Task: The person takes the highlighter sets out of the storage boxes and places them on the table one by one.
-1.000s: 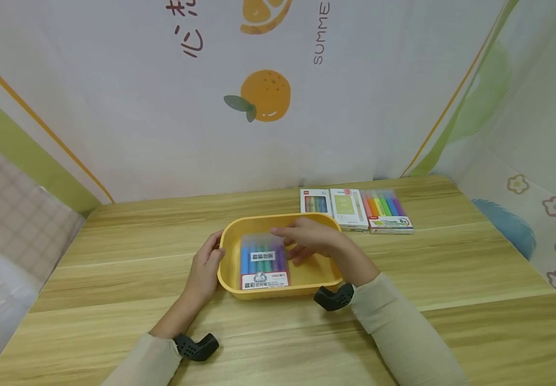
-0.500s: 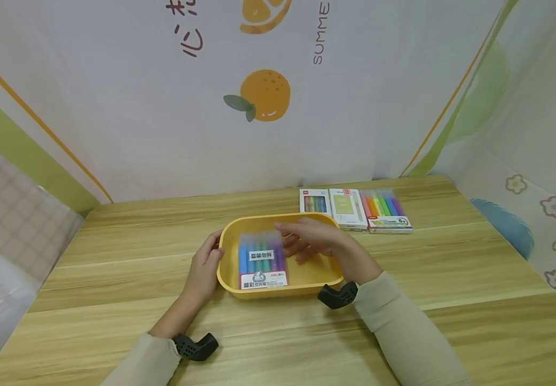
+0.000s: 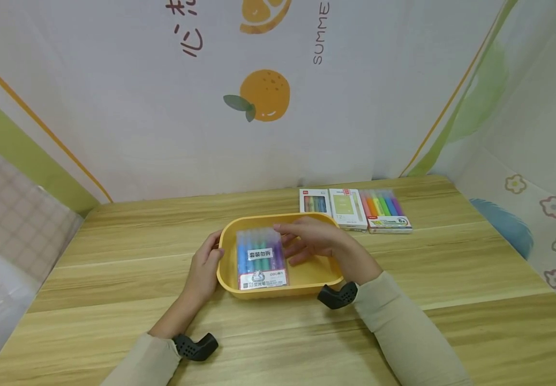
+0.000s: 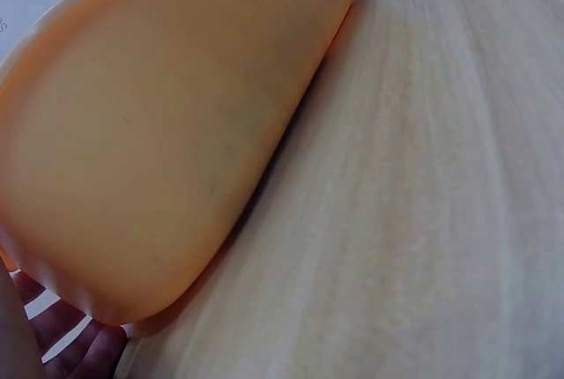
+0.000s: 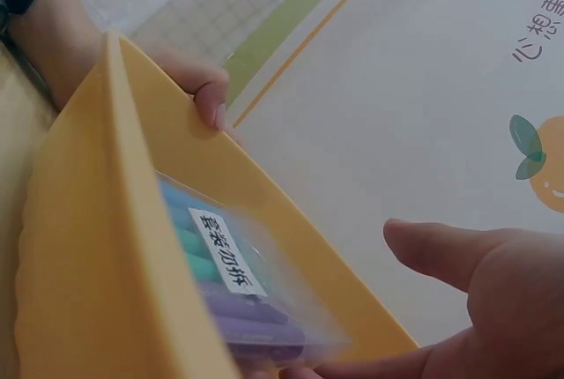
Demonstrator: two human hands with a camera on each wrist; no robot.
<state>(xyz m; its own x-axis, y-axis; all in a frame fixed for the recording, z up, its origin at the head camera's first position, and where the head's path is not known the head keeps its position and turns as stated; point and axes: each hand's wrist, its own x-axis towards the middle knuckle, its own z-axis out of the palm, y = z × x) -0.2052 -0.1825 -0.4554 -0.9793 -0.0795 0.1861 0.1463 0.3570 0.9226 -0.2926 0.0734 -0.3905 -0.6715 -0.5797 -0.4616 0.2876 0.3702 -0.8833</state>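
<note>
A clear pack of highlighters [image 3: 261,259], blue, green and purple with white labels, lies in a yellow plastic tray [image 3: 314,276], towards its left half. My left hand [image 3: 204,266] grips the tray's left end, thumb over the rim; in the left wrist view its curled fingers [image 4: 84,344] show at the tray's outer wall. My right hand [image 3: 309,239] reaches over the far rim into the tray, at the pack's right edge. In the right wrist view the thumb [image 5: 432,247] stands apart from the pack, while the other fingers lie low along its edge, partly cut off.
Behind the tray at the right stand a box of coloured pens [image 3: 315,201], a white and green box [image 3: 348,209] and a pack of rainbow highlighters [image 3: 386,210], side by side. All rest on a wooden table [image 3: 278,343] with a fruit-print cloth [image 3: 162,118] behind it.
Inside the tray, the highlighter pack has shifted slightly left and its far end has turned a little. The right hand has moved slightly; the left hand and tray hold their place.
</note>
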